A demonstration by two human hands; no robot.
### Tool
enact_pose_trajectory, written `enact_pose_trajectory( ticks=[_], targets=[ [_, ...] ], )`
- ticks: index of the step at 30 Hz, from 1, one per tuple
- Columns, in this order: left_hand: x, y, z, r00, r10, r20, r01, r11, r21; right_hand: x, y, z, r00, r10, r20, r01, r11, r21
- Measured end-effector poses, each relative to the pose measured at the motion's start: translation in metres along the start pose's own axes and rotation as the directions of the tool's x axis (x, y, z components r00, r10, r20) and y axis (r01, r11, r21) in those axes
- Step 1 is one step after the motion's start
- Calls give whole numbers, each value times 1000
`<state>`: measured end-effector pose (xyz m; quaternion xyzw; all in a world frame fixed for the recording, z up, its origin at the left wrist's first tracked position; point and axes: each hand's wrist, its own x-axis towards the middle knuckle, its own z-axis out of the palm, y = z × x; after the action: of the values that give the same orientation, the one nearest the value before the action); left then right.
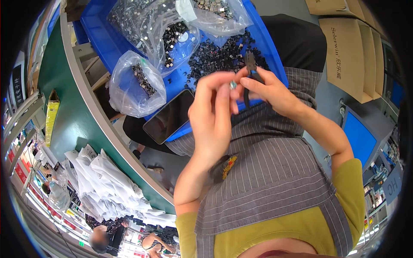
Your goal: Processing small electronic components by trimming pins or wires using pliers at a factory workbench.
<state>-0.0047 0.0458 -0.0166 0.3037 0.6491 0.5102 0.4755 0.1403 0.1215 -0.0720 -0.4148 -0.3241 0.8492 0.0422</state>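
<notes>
Between the fingertips of my left hand (pixel 211 109) is a small pale, shiny part (pixel 233 85), too small to name. My right hand (pixel 272 91) is wrapped round a pair of cutting pliers (pixel 250 61) with dark handles, their jaws pointing away from me. Both hands meet over the near edge of a blue plastic tray (pixel 272 50). Loose small black parts (pixel 211 60) lie heaped in it, beyond my hands. Clear plastic bags (pixel 148 32) holding small metal-and-black pieces fill its far left. A black smartphone (pixel 168 117) rests at the near left edge of the tray.
A green table (pixel 81 101) with a grey edge curves along the left, bearing white bags (pixel 105 176) and a yellow strip (pixel 52 116). Cardboard boxes (pixel 350 60) and a monitor (pixel 360 137) with a blue screen stand at right. Other people are at lower left.
</notes>
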Motion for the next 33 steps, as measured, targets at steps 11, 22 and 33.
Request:
enact_pose_trajectory(
  ticks=[11,22,33],
  targets=[
    [102,-25,17,996,3,-90,-27,962,-271,25,18,-13,668,-718,195,481,216,-850],
    [124,-110,-53,889,426,-171,-115,568,815,25,19,-20,726,-636,260,416,106,-903],
    [113,-95,-41,897,373,-238,-75,658,749,25,18,-18,720,-647,250,440,148,-886]
  ],
)
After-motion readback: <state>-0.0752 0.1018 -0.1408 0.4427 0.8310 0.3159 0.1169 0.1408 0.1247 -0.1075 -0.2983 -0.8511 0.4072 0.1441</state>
